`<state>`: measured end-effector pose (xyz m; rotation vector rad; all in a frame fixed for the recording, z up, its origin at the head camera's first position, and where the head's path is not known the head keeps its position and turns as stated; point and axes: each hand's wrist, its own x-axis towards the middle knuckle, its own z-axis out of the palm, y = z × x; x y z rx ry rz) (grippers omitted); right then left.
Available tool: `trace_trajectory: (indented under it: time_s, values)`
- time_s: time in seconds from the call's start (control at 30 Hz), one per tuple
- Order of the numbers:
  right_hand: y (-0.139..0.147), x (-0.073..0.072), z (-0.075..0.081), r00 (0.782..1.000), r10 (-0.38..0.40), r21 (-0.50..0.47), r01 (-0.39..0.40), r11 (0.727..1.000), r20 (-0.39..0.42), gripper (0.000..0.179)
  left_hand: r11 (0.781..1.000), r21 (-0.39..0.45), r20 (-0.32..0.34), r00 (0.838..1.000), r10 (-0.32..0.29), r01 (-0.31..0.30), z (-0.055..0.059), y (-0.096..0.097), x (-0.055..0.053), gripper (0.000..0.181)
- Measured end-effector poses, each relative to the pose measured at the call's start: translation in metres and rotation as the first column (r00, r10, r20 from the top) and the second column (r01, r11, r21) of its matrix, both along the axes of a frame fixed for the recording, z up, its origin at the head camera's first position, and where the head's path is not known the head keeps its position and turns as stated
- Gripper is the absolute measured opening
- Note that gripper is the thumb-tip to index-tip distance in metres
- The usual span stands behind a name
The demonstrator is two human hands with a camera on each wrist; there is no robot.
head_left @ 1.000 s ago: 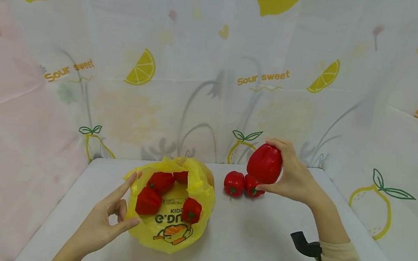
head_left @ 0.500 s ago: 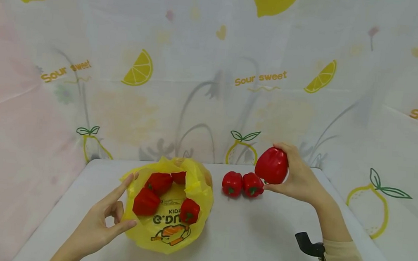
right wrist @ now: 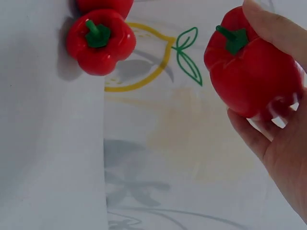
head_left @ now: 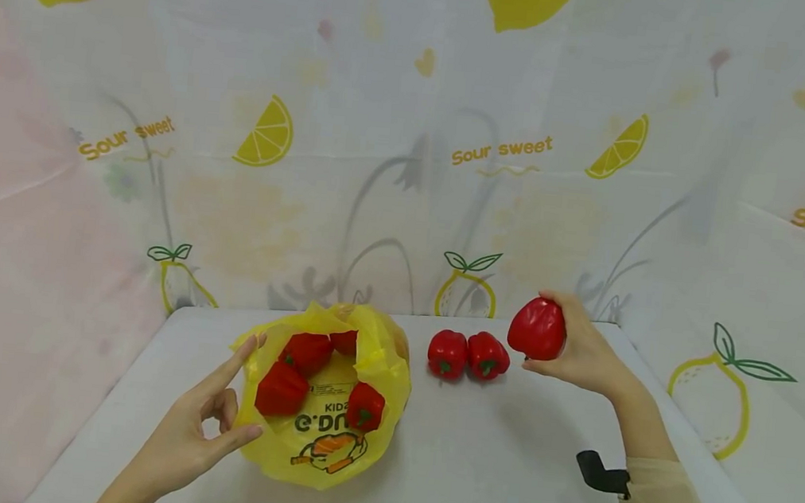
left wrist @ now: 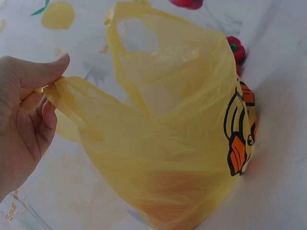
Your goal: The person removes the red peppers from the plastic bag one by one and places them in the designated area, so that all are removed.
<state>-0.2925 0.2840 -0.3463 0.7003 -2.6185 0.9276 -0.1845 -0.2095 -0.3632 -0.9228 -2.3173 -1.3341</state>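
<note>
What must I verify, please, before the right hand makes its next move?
1. Left hand pinching the yellow plastic bag: ok.
2. Right hand holding the red bell pepper: ok.
3. Bag open at the top: ok.
4. Low straight way from held pepper to bag clear: not ok, two bell peppers on the table sit between.
5. Whole contents of the bag visible: cannot tell; four bell peppers show.

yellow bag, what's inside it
Inside the yellow bag, four red peppers show in the head view. The rear one is partly covered by a fold of the bag. Anything beneath the peppers or behind that fold can't be seen.
</note>
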Motion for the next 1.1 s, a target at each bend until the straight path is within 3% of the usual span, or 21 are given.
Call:
trace_trajectory:
  time_s: [0.13, 0.4, 0.63, 0.73, 0.9, 1.1]
  values:
    - [0.007, -0.005, -0.010, 0.999, -0.007, -0.016, 0.008, 1.000, 0.050, 0.094, 1.000, -0.020, 0.032, 0.999, 0.015, -0.015, 0.001, -0.001, 0.001, 0.096]
    - [0.021, -0.014, -0.025, 0.983, 0.016, -0.058, -0.005, 0.998, 0.183, 0.094, 1.000, 0.013, -0.026, 1.000, -0.001, 0.001, -0.001, -0.002, -0.001, 0.096]
    - [0.026, -0.021, -0.036, 0.962, 0.036, -0.094, -0.011, 0.996, 0.272, 0.093, 1.000, 0.009, -0.003, 1.000, -0.004, 0.004, 0.000, -0.003, -0.001, 0.097]
    - [0.029, -0.023, -0.042, 0.959, 0.012, -0.073, 0.009, 0.997, 0.282, 0.092, 1.000, 0.015, -0.011, 1.000, -0.014, 0.014, 0.000, -0.001, -0.001, 0.096]
    - [0.032, -0.031, -0.051, 0.958, -0.048, 0.000, 0.050, 0.999, 0.282, 0.092, 1.000, -0.021, 0.038, 0.999, 0.013, -0.012, 0.002, 0.000, 0.001, 0.095]
    - [0.033, -0.042, -0.060, 0.952, -0.028, 0.020, 0.023, 1.000, 0.304, 0.090, 0.998, -0.047, 0.043, 0.998, 0.037, -0.035, 0.001, -0.002, 0.003, 0.096]
